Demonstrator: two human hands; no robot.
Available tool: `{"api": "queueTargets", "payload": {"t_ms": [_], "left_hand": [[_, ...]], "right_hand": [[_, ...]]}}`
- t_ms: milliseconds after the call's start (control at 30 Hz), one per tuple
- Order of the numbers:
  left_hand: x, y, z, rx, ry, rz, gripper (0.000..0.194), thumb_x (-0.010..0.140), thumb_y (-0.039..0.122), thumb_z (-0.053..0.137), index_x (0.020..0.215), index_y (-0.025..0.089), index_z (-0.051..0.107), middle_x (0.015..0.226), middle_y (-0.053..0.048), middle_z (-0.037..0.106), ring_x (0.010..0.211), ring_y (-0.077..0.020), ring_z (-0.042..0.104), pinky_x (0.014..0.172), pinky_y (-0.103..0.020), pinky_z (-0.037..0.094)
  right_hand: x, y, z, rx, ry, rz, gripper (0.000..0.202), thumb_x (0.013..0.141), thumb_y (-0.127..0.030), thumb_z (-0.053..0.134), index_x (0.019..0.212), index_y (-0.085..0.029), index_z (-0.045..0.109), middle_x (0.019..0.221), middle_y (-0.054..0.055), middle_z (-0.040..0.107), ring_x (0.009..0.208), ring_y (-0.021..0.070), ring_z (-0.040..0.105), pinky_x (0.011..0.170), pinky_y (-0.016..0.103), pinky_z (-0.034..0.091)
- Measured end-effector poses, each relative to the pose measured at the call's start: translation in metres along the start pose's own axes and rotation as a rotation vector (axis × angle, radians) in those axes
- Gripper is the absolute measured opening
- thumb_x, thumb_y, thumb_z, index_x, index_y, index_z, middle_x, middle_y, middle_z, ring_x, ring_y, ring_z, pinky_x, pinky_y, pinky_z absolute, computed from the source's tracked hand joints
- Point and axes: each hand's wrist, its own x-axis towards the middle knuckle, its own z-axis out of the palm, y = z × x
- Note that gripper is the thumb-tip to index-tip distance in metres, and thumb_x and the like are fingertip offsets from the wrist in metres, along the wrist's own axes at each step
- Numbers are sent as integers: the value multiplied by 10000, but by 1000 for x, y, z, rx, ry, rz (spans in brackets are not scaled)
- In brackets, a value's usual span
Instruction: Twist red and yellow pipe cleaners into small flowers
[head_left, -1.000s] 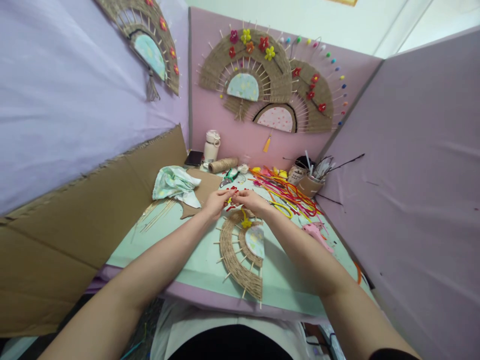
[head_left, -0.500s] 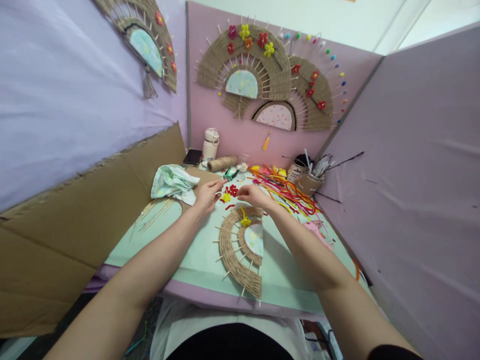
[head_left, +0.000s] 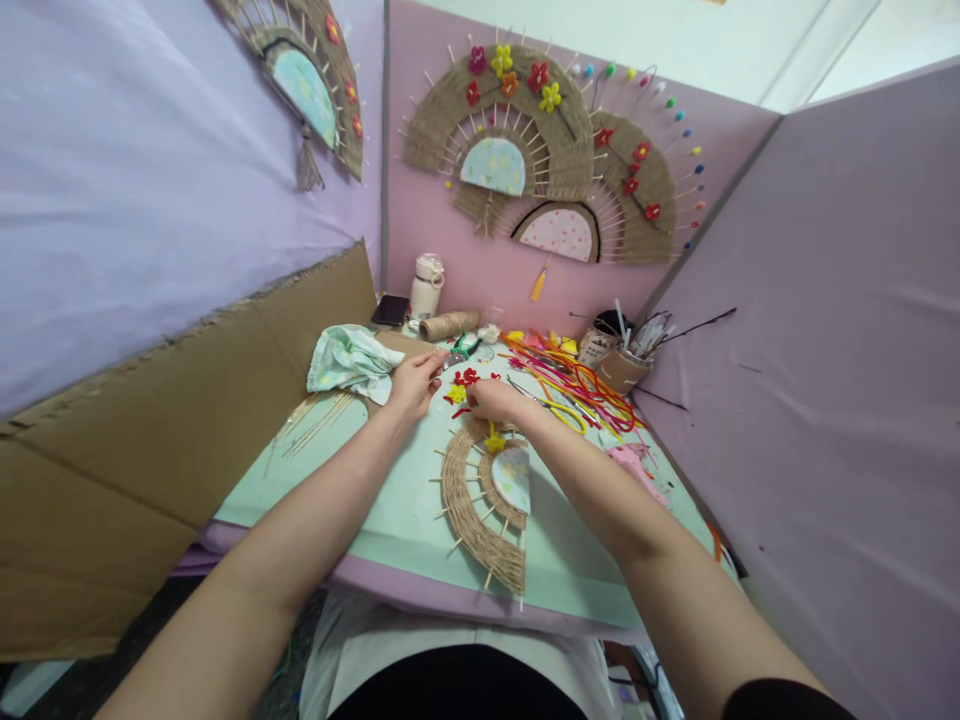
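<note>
My left hand (head_left: pixel 416 385) is above the table with its fingers pinched together. Its fingertips are beside the head of green-handled pliers (head_left: pixel 466 346); what they hold is too small to make out. My right hand (head_left: pixel 495 398) reaches down with bent fingers to the small red pipe-cleaner flowers (head_left: pixel 466 376) and a yellow flower (head_left: pixel 455 394). Whatever lies between its fingers is hidden. Below the hands lies a half-round woven twine fan (head_left: pixel 469 515) with sticks poking out, a pale fabric centre (head_left: pixel 512 478) and a yellow pipe-cleaner flower (head_left: pixel 494 440) on it.
Yellow-handled scissors (head_left: pixel 568 416) and a heap of coloured pipe cleaners (head_left: pixel 581 372) lie right. Behind are a twine roll (head_left: pixel 448 325), a bottle (head_left: pixel 427 286) and a brush cup (head_left: pixel 621 370). Fabric (head_left: pixel 349 360) and thin sticks (head_left: pixel 319 422) lie left. A cardboard sheet (head_left: pixel 247 400) borders the left.
My right hand has moved left and down to the flowers, and the yellow-handled scissors now show beside its wrist. My left hand stays nearly in place. The view has shifted slightly.
</note>
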Motion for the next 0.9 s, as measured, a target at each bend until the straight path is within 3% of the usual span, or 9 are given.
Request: {"api": "queueTargets", "payload": {"t_ms": [233, 400, 600, 700, 900], "left_hand": [[3, 3, -3, -38, 5, 4, 288, 546, 276, 788, 741, 95, 677, 564, 26, 487, 504, -28, 416, 421, -150, 256], [0, 5, -2, -54, 1, 10, 271, 554, 262, 785, 738, 94, 679, 569, 24, 493, 505, -25, 414, 418, -142, 257], [2, 4, -3, -35, -1, 21, 263, 556, 255, 792, 731, 102, 669, 559, 32, 485, 491, -22, 412, 416, -146, 260], [2, 3, -3, -29, -8, 18, 263, 559, 262, 792, 731, 106, 668, 556, 33, 480, 489, -25, 413, 413, -149, 262], [-1, 7, -1, -75, -7, 1, 232, 575, 227, 779, 742, 104, 675, 594, 21, 514, 501, -19, 415, 419, -138, 280]], "right_hand": [[1, 6, 2, 8, 23, -8, 197, 662, -113, 585, 826, -179, 673, 829, 80, 682, 725, 181, 596, 583, 230, 340], [2, 21, -4, 102, 193, 4, 149, 687, -136, 556, 784, -172, 665, 759, 47, 670, 678, 149, 552, 577, 227, 311], [-1, 64, -25, 235, 367, 79, 162, 650, -105, 560, 770, -158, 655, 746, 30, 657, 655, 125, 525, 594, 210, 318], [0, 90, -33, 202, 435, 196, 155, 664, -113, 550, 771, -156, 653, 750, 35, 658, 654, 124, 524, 594, 212, 314], [8, 127, -26, 125, 432, 402, 132, 712, -215, 563, 774, -146, 658, 750, 73, 657, 663, 144, 532, 587, 224, 311]]}}
